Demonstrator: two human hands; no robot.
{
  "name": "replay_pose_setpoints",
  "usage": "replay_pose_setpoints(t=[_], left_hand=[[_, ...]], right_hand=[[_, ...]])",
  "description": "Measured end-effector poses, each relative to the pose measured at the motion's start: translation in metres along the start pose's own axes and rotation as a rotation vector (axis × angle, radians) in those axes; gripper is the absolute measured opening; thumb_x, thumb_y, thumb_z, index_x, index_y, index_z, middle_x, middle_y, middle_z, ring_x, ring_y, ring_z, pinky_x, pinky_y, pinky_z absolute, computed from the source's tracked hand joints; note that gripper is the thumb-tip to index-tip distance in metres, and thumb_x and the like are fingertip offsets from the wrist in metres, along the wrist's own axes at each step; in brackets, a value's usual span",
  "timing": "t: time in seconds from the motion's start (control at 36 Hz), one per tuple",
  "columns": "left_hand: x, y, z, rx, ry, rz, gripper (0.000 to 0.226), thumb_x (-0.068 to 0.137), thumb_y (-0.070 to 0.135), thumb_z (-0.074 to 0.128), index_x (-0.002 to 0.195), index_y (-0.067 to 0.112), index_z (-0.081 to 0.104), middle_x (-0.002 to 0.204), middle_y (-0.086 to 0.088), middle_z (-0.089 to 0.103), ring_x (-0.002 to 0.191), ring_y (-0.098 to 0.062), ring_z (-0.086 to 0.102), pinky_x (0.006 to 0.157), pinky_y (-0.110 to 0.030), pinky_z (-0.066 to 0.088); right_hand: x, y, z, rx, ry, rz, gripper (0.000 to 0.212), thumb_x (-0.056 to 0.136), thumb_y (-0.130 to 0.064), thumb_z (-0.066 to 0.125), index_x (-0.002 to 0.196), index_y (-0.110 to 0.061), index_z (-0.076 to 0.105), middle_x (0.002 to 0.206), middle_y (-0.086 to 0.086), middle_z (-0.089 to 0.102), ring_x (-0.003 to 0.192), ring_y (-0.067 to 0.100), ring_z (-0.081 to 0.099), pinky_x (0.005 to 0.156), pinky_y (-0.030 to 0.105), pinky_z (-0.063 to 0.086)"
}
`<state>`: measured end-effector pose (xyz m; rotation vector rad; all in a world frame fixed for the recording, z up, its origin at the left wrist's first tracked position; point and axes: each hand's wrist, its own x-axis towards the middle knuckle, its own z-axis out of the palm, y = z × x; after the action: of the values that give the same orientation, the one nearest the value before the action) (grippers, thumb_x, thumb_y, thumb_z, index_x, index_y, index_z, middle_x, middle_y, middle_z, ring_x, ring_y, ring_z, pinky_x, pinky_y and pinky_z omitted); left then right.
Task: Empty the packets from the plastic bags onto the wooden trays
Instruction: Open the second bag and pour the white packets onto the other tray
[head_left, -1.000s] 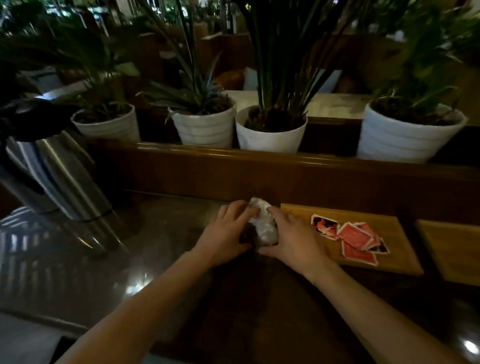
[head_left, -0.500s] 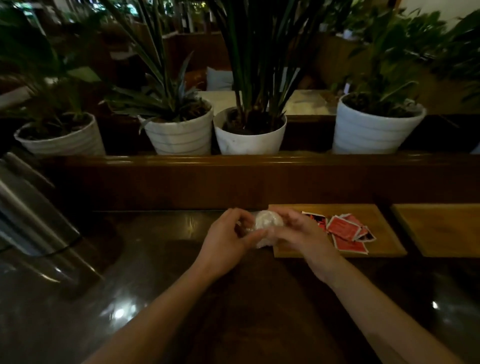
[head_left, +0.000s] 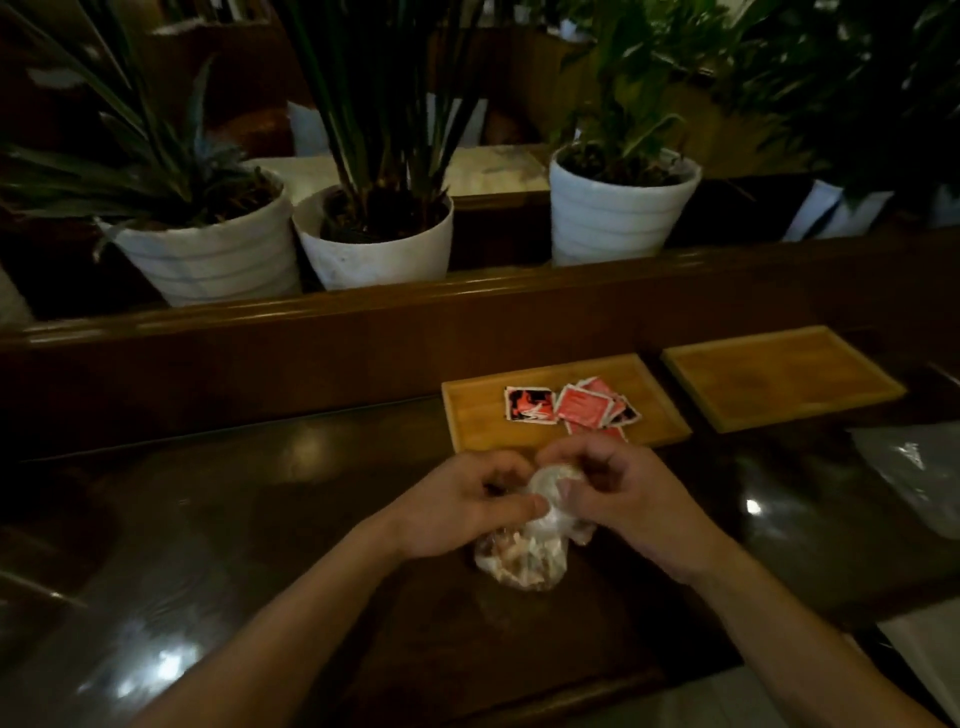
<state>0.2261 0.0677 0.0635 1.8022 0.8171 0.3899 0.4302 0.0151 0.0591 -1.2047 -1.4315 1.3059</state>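
Observation:
A small clear plastic bag (head_left: 522, 558) stuffed with packets hangs between my hands just above the dark table. My left hand (head_left: 460, 506) and my right hand (head_left: 618, 499) both pinch its bunched top. Beyond them lies a wooden tray (head_left: 478, 415) holding several red packets (head_left: 584, 405) and one black-and-red packet (head_left: 530, 404). A second wooden tray (head_left: 779, 376) with nothing on it lies to the right of the first.
A raised wooden ledge (head_left: 363, 312) runs behind the trays, with three white plant pots (head_left: 618, 213) on the far side. An empty clear plastic bag (head_left: 919, 473) lies at the right edge. The dark glossy table (head_left: 234, 519) stretches left.
My hands have drawn the bag back from the tray's left edge towards me and lifted its top. The view has swung right, and the metal jug at left is out of sight.

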Motion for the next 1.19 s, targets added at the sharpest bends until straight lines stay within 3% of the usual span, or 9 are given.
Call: replay_pose_setpoints(t=[0.22, 0.42, 0.61, 0.67, 0.75, 0.89, 1.03, 1.14, 1.19], left_hand=[[0.027, 0.012, 0.053, 0.182, 0.157, 0.087, 0.01, 0.087, 0.035, 0.065, 0.09, 0.027, 0.059, 0.084, 0.006, 0.057, 0.069, -0.004, 0.054, 0.063, -0.029, 0.05], [0.045, 0.025, 0.089, 0.296, 0.171, 0.024, 0.025, 0.081, 0.033, 0.068, 0.102, 0.034, 0.054, 0.099, 0.012, 0.058, 0.089, -0.003, 0.058, 0.077, -0.034, 0.056], [0.062, 0.035, 0.106, 0.139, 0.151, -0.031, 0.041, 0.08, 0.028, 0.071, 0.112, 0.038, 0.047, 0.086, 0.008, 0.06, 0.07, 0.001, 0.06, 0.056, -0.015, 0.049], [0.067, 0.039, 0.103, 0.161, 0.08, -0.022, 0.049, 0.083, 0.024, 0.07, 0.126, 0.032, 0.048, 0.095, 0.006, 0.064, 0.079, -0.003, 0.063, 0.064, -0.02, 0.054], [0.074, 0.046, 0.101, 0.22, 0.015, 0.018, 0.031, 0.086, 0.02, 0.065, 0.117, 0.023, 0.06, 0.103, 0.001, 0.069, 0.089, -0.008, 0.066, 0.078, -0.031, 0.055], [0.079, 0.047, 0.09, 0.214, -0.044, -0.061, 0.017, 0.091, 0.021, 0.06, 0.107, 0.02, 0.064, 0.104, -0.009, 0.068, 0.093, -0.019, 0.064, 0.08, -0.034, 0.051], [0.084, 0.046, 0.091, 0.143, -0.065, -0.047, 0.014, 0.09, 0.024, 0.063, 0.104, 0.022, 0.067, 0.099, 0.0, 0.069, 0.086, -0.007, 0.065, 0.073, -0.023, 0.051], [0.084, 0.049, 0.092, -0.233, 0.008, -0.135, 0.019, 0.083, 0.049, 0.063, 0.101, 0.041, 0.067, 0.09, 0.019, 0.072, 0.077, 0.006, 0.065, 0.062, -0.01, 0.048], [0.089, 0.047, 0.094, -0.285, 0.092, -0.132, 0.021, 0.086, 0.044, 0.061, 0.104, 0.035, 0.067, 0.084, 0.019, 0.073, 0.068, 0.007, 0.064, 0.055, -0.007, 0.046]], right_hand=[[-0.019, 0.002, -0.028, -0.717, 0.115, -0.095, 0.032, 0.083, -0.015, 0.068, 0.104, -0.037, 0.058, 0.111, -0.017, 0.053, 0.098, 0.001, 0.055, 0.079, 0.026, 0.052], [-0.033, 0.014, -0.046, -1.097, 0.299, -0.15, 0.02, 0.088, -0.021, 0.063, 0.103, -0.024, 0.05, 0.111, -0.004, 0.052, 0.074, 0.016, 0.062, 0.05, 0.019, 0.031], [-0.04, 0.023, -0.076, -0.877, 0.492, -0.165, 0.039, 0.081, -0.015, 0.073, 0.087, -0.038, 0.042, 0.077, -0.016, 0.056, 0.062, 0.001, 0.054, 0.045, 0.018, 0.039], [-0.038, 0.023, -0.085, -0.694, 0.456, -0.154, 0.043, 0.077, -0.006, 0.075, 0.085, -0.037, 0.048, 0.079, -0.016, 0.059, 0.071, 0.001, 0.059, 0.051, 0.021, 0.047], [-0.036, 0.02, -0.095, -0.41, 0.399, -0.159, 0.047, 0.073, 0.005, 0.073, 0.086, -0.037, 0.057, 0.089, -0.018, 0.064, 0.081, -0.002, 0.062, 0.059, 0.01, 0.047], [-0.038, 0.023, -0.108, -0.081, 0.263, 0.003, 0.039, 0.087, -0.009, 0.066, 0.091, -0.048, 0.071, 0.094, -0.025, 0.072, 0.084, -0.004, 0.068, 0.06, 0.011, 0.052], [-0.037, 0.019, -0.116, 0.007, 0.185, 0.011, 0.025, 0.092, -0.019, 0.064, 0.098, -0.042, 0.074, 0.101, -0.018, 0.074, 0.091, 0.001, 0.07, 0.064, 0.014, 0.054], [-0.035, 0.018, -0.116, -0.021, 0.204, -0.04, 0.022, 0.086, -0.025, 0.07, 0.102, -0.04, 0.07, 0.1, -0.012, 0.075, 0.091, 0.005, 0.071, 0.067, 0.016, 0.054], [-0.032, 0.02, -0.115, 0.013, 0.201, -0.037, 0.022, 0.085, -0.024, 0.072, 0.1, -0.039, 0.068, 0.099, -0.009, 0.076, 0.09, 0.008, 0.071, 0.067, 0.019, 0.055]])
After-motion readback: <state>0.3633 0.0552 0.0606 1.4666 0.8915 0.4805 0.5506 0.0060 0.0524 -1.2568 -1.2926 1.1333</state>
